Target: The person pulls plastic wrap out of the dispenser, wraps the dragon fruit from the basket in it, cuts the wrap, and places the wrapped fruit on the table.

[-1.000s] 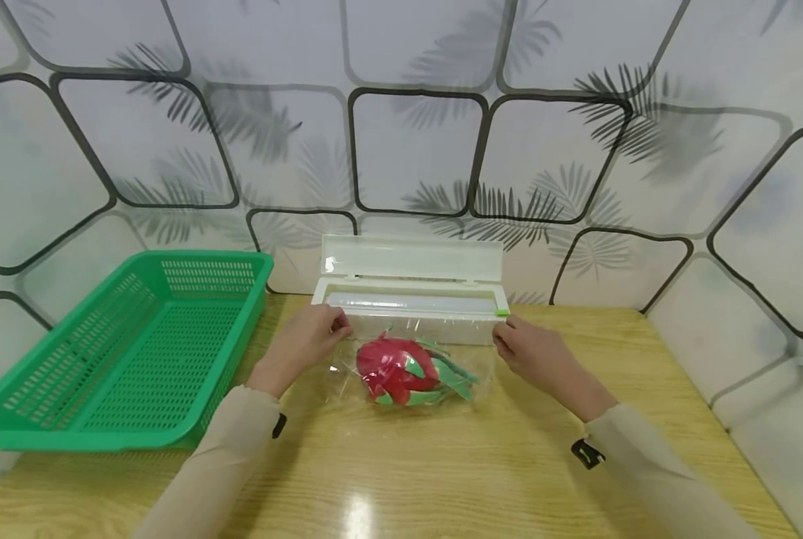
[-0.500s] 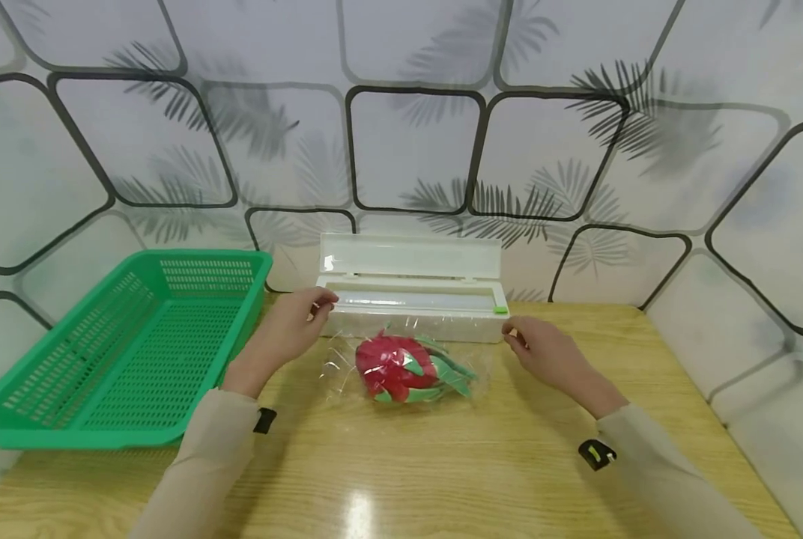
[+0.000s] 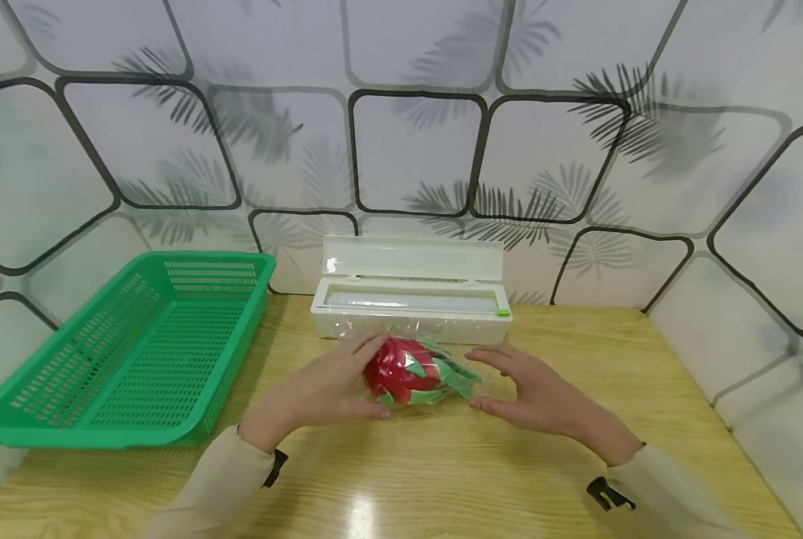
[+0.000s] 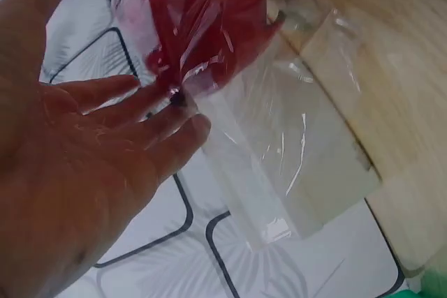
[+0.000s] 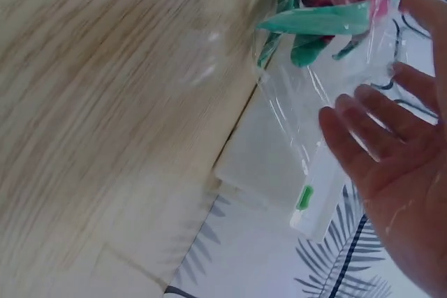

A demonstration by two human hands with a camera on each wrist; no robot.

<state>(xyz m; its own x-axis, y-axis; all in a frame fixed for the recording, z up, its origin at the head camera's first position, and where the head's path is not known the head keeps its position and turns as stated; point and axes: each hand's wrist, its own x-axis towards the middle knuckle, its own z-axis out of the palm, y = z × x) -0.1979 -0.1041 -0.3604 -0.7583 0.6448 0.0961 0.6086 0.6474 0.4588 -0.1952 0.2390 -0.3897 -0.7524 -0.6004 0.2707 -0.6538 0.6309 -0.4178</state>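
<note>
Centrally, film-wrapped dragon fruit (image 3: 411,370) between outspread left fingers (image 3: 369,346) and outspread right fingers (image 3: 499,358).

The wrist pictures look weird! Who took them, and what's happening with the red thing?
No robot here: these are a person's bare left hand and right hand. A camera on the person's head took the wide picture, and one on each wrist took the tilted ones. On the wooden table are a green basket, a white box with its lid up and a roll inside, and what looks like a red-and-green dragon fruit in clear film. The hands are at the fruit's two ends; neither plainly grips it.
</note>
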